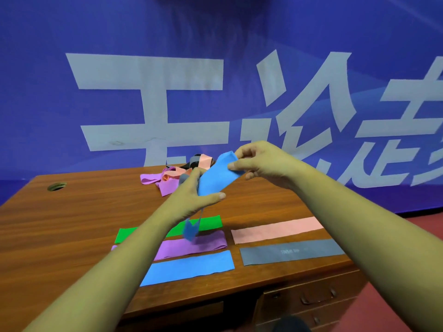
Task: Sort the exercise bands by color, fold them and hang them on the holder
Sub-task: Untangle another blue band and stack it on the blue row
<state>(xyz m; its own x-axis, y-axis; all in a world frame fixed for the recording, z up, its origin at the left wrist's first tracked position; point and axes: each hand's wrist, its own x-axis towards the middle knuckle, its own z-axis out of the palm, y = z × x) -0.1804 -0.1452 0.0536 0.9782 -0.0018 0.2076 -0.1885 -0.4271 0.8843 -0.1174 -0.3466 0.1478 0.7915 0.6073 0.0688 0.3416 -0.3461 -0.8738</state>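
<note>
I hold a blue band (217,178) in the air above the desk. My right hand (261,164) pinches its upper end and my left hand (194,195) grips its lower part, with a loose end dangling below. Flat on the desk near me lie a green band (206,224), a purple band (203,243), a second blue band (191,267), a pink band (275,230) and a grey band (292,251). A tangled pile of purple, pink, grey and black bands (172,176) sits at the desk's far edge. No holder is in view.
The wooden desk (72,224) has a round cable hole (56,186) at its far left and drawers (316,298) at the front right. A blue banner with large white characters (153,97) stands right behind the desk.
</note>
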